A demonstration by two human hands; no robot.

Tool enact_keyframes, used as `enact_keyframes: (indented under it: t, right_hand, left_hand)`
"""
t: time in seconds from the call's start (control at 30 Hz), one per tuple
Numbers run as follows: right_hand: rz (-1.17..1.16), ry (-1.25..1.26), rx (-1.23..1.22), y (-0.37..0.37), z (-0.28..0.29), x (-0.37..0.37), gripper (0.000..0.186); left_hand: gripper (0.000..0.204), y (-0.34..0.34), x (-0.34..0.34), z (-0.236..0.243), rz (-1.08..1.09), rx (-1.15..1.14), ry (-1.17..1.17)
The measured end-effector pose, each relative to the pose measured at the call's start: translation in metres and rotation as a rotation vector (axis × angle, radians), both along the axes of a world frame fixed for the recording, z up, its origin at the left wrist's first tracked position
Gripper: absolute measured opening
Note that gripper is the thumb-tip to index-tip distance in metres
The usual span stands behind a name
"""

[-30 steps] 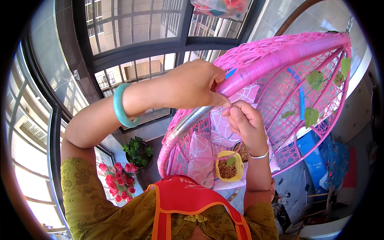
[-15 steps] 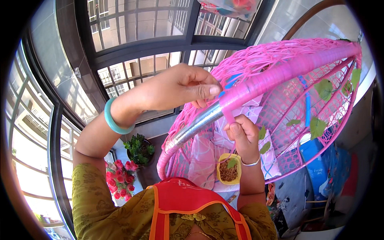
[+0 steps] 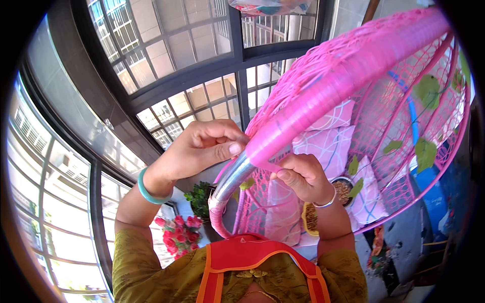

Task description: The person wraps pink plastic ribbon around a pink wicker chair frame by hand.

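A thick pink-wrapped frame tube (image 3: 323, 96) of a hanging basket chair slants from lower left to upper right. Below its wrapping, a stretch of silver metal (image 3: 233, 177) shows bare. My right hand (image 3: 302, 178) pinches a pink strip (image 3: 270, 165) that comes off the edge of the wrapping. On the other side of the tube, my left hand (image 3: 208, 146) has its fingers curled and its thumb against them, close to that same edge. Whatever lies in its fingertips is hidden.
Inside the pink net seat are patterned cushions (image 3: 331, 146), a yellow basket (image 3: 306, 222) and a bowl (image 3: 343, 189) of small brown bits. Green leaves (image 3: 425, 153) hang on the netting. A potted plant (image 3: 198, 199) and red flowers (image 3: 178, 236) stand by the barred windows.
The view has shifted, and the tube looks nearer. The strip, which hung down from the tube, now runs sideways to my right hand. My left hand's fingers remain curled beside the wrapping edge.
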State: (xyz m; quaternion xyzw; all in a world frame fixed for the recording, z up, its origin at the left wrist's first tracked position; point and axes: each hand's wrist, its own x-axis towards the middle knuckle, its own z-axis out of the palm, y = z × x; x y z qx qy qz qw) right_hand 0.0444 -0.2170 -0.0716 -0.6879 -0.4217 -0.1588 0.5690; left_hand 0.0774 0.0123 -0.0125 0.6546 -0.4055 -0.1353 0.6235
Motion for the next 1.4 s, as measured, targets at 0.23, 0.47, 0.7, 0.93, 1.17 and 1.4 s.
enact_keyframes:
  t: [0.23, 0.47, 0.7, 0.93, 1.17, 1.4]
  right_hand:
    - [0.159, -0.088, 0.071, -0.001, -0.015, 0.023, 0.013]
    - [0.149, -0.066, 0.181, 0.006, -0.023, 0.032, 0.016]
    - [0.137, -0.060, 0.207, 0.012, -0.025, 0.031, 0.018]
    - [0.083, -0.106, 0.223, 0.013, -0.026, 0.026, 0.017]
    - [0.097, -0.072, 0.245, 0.025, -0.023, 0.031, 0.014]
    - [0.120, 0.051, 0.286, 0.039, -0.018, 0.035, 0.012]
  left_hand:
    - [0.028, -0.006, -0.012, -0.014, 0.173, -0.018, 0.022]
    - [0.032, -0.025, -0.030, -0.043, 0.388, -0.233, 0.188]
    - [0.029, -0.033, -0.047, -0.043, 0.548, -0.320, 0.204]
    - [0.020, -0.018, -0.048, -0.033, 0.505, -0.287, 0.150]
    - [0.022, -0.006, -0.041, -0.015, 0.406, -0.063, 0.067]
    - [0.023, -0.015, -0.043, 0.001, 0.473, 0.121, 0.109]
